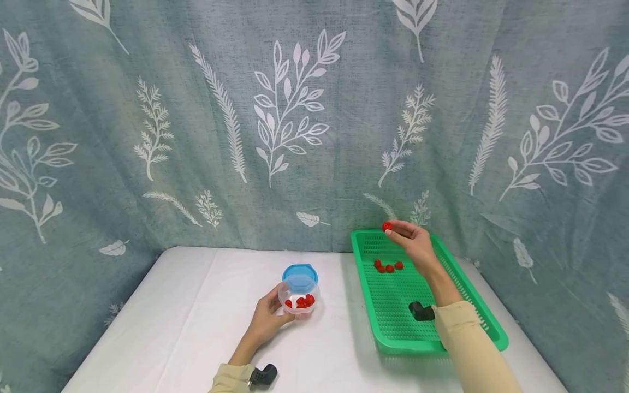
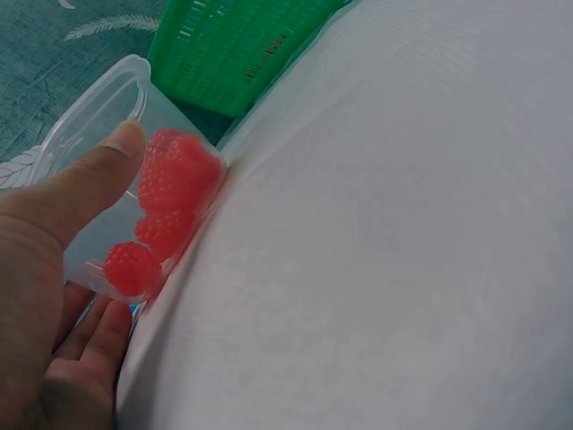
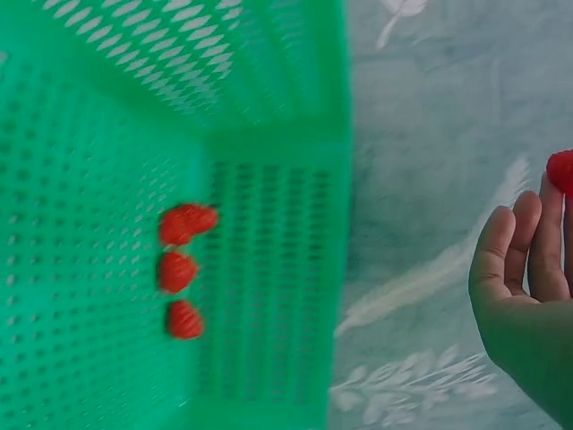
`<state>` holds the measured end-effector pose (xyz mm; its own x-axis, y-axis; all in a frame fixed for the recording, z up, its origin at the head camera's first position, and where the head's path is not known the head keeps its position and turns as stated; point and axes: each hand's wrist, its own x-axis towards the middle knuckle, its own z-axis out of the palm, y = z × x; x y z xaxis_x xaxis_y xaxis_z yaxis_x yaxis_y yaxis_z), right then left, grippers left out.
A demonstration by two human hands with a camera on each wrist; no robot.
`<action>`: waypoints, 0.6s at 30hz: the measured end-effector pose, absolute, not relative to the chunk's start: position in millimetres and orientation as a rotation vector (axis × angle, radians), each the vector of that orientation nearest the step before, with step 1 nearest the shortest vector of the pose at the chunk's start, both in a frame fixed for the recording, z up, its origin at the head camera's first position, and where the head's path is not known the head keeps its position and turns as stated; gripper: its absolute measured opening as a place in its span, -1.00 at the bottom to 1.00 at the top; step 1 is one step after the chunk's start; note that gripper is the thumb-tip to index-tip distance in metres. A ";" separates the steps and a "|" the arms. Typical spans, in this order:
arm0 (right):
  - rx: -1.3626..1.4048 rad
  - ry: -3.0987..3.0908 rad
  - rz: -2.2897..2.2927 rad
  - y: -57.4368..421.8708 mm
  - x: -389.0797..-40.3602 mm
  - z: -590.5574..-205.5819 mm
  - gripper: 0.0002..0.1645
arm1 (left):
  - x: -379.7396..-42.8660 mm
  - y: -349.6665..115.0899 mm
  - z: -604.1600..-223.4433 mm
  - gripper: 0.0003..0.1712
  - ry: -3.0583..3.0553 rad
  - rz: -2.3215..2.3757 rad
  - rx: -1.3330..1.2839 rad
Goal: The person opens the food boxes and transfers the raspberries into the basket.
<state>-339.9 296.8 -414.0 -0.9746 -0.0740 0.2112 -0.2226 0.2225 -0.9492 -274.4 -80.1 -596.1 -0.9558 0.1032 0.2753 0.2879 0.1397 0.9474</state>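
1. Far left, the left hand (image 1: 265,322) has the cup (image 2: 164,109) in its grasp, thumb along the near wall, fingers curled around the other side, palm turned inward
2. Through that clear wall, the left wrist view gives us what the head view sees only from above: bumpy red berries (image 2: 166,184) bunched at the bottom, one a little apart from the bigger cluster
3. Just beyond the cup, the head view has the blue lid (image 1: 300,269) on the white table (image 1: 187,316)
4. Across to the green basket (image 1: 393,322), four loose berries (image 1: 390,268) sit near its far end; the right wrist view brings out their pointed shapes, though blurred
5. And far right, the right hand (image 1: 415,240), raised over the basket's far end, pinches one bright berry (image 1: 387,226) between thumb and fingertips; the right wrist view cuts off that berry and the thumb, but shows the other fingers gently bent
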 end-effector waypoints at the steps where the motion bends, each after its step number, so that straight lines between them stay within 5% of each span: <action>1: 0.283 -2.377 1.852 298.3 -343.9 -417.4 -0.34 | -274.3 -80.5 -596.3 -0.01 -2.249 -1.941 -0.390; 18: 0.184 -2.697 1.718 329.9 -387.4 -480.0 -0.37 | -274.0 -80.5 -596.2 -0.01 -2.277 -1.906 -0.393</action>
